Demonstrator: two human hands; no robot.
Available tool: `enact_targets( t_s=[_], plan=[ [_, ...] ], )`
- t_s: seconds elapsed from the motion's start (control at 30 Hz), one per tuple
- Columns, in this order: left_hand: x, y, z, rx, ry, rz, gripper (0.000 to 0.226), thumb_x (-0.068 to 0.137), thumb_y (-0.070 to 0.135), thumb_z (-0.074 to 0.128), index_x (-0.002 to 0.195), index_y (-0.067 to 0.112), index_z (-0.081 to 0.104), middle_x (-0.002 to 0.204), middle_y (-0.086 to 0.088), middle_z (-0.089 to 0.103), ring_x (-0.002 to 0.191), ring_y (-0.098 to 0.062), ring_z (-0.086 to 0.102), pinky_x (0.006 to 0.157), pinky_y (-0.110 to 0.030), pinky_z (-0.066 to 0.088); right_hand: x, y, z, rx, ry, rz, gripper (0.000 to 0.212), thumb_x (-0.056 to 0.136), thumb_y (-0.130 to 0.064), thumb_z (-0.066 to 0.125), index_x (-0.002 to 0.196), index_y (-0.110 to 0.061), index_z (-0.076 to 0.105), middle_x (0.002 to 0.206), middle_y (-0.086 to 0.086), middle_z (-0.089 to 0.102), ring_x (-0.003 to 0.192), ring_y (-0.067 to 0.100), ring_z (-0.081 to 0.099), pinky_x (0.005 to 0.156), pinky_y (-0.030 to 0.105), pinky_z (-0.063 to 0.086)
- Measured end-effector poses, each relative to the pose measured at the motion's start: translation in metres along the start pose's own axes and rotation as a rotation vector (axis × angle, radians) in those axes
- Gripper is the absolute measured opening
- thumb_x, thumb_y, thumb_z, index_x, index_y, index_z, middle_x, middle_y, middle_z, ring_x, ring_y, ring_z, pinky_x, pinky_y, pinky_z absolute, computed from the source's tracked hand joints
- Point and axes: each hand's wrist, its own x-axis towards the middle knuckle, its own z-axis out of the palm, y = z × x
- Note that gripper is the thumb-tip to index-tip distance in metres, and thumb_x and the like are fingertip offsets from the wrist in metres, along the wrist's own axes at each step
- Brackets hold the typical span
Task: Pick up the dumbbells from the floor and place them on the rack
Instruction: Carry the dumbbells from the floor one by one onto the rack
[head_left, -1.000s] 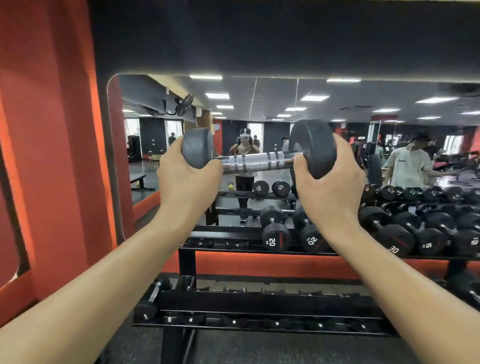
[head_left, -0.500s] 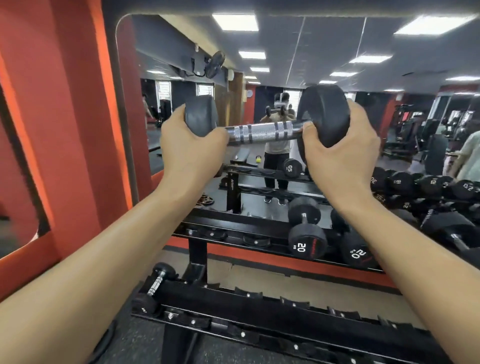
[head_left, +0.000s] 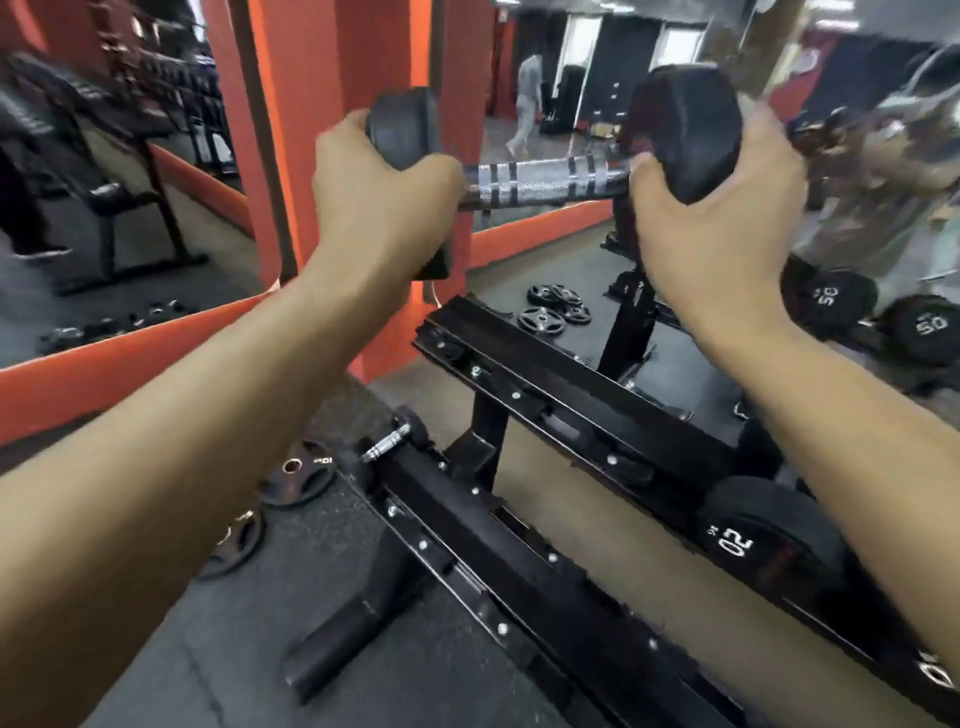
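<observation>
Below and left of the left hand (head_left: 379, 202), plates (head_left: 270, 499) were seen on the floor. That hand was clamped over the left head of the dumbbell (head_left: 545, 179), which was held level in the air above the rack (head_left: 571, 410). Its knurled steel bar was left bare between the hands. The right hand (head_left: 717, 218) was wrapped on the right head. The thing was judged heavy and rigid — the rubber heads offered a sure hold, though the bar would be gripped best. Under the right forearm, a 20 (head_left: 753, 540) was already racked.
</observation>
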Motion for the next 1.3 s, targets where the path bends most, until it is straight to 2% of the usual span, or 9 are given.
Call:
enact_targets(
  t_s=[0.17,0.27,0.43,0.6,0.77,0.87,1.0,1.2,1.3],
  plan=[
    [-0.006,-0.055,0.022,0.139,0.129,-0.116,0.024,0.066,0.010,0.068,0.070,0.018,0.046,0.059,0.011,0.047,0.054,-0.009,0.041,0.051,-0.023,0.038,-0.008,0.063,0.041,0.083,-0.147,0.066,0.031,0.087,-0.032,0.070,0.115,-0.018,0.068,0.082,-0.027,0.053,0.072,-0.014,0.053,0.065,0.005,0.036],
    [-0.009,-0.093,0.029,0.177,0.179,-0.204,0.021,0.064,0.009,0.068,0.079,0.013,0.052,0.071,-0.002,0.049,0.061,-0.015,0.044,0.053,-0.030,0.039,-0.025,0.095,0.071,0.090,-0.241,0.119,0.031,0.086,-0.034,0.070,0.114,-0.020,0.068,0.081,-0.028,0.053,0.074,0.002,0.051,0.066,0.005,0.035],
    [-0.017,-0.167,0.028,0.194,0.198,-0.362,0.021,0.067,0.001,0.064,0.080,0.010,0.050,0.073,-0.007,0.041,0.065,-0.016,0.038,0.053,-0.031,0.034,-0.062,0.141,0.126,0.047,-0.426,0.172,0.041,0.086,-0.037,0.069,0.122,-0.017,0.068,0.097,-0.015,0.063,0.093,0.012,0.062,0.088,0.035,0.051],
    [-0.030,-0.247,0.020,0.202,0.256,-0.573,0.025,0.070,0.000,0.066,0.086,0.012,0.049,0.078,-0.006,0.050,0.070,-0.019,0.049,0.059,-0.036,0.044,-0.109,0.184,0.178,0.052,-0.601,0.204,0.038,0.088,-0.031,0.069,0.123,-0.014,0.067,0.104,-0.006,0.068,0.097,0.017,0.065,0.091,0.042,0.053],
    [-0.062,-0.333,0.016,0.242,0.354,-0.708,0.025,0.075,0.000,0.069,0.080,0.015,0.050,0.069,0.005,0.050,0.056,-0.010,0.043,0.050,-0.022,0.039,-0.166,0.230,0.228,0.037,-0.770,0.253,0.039,0.089,-0.030,0.069,0.126,-0.018,0.065,0.109,-0.007,0.069,0.104,0.021,0.066,0.096,0.045,0.053],
    [-0.085,-0.377,0.017,0.224,0.405,-0.811,0.025,0.076,-0.005,0.068,0.086,0.012,0.053,0.065,0.006,0.049,0.051,-0.007,0.040,0.047,-0.019,0.037,-0.201,0.259,0.250,0.051,-0.853,0.271,0.029,0.087,-0.025,0.070,0.116,-0.020,0.069,0.098,-0.011,0.070,0.094,0.016,0.068,0.089,0.045,0.055],
    [-0.110,-0.435,0.025,0.224,0.453,-0.903,0.025,0.079,-0.002,0.069,0.085,0.017,0.055,0.070,0.008,0.056,0.058,-0.005,0.048,0.045,-0.011,0.041,-0.243,0.300,0.274,0.041,-0.943,0.305,0.028,0.085,-0.022,0.069,0.113,-0.021,0.071,0.100,-0.005,0.073,0.094,0.020,0.069,0.086,0.046,0.056],
    [-0.142,-0.513,0.046,0.221,0.455,-1.038,0.025,0.082,0.003,0.072,0.093,0.019,0.056,0.078,0.006,0.057,0.065,-0.009,0.053,0.050,-0.017,0.048,-0.293,0.363,0.301,0.007,-1.000,0.337,0.025,0.081,-0.014,0.069,0.106,-0.017,0.072,0.091,-0.003,0.072,0.085,0.020,0.068,0.078,0.042,0.057],
    [-0.155,-0.547,0.057,0.229,0.457,-1.080,0.028,0.082,0.003,0.072,0.086,0.023,0.053,0.078,0.006,0.057,0.064,-0.008,0.052,0.051,-0.016,0.048,-0.316,0.389,0.305,-0.001,-1.018,0.364,0.025,0.081,-0.010,0.069,0.106,-0.013,0.072,0.092,0.001,0.072,0.084,0.020,0.068,0.077,0.040,0.056]
  ],
)
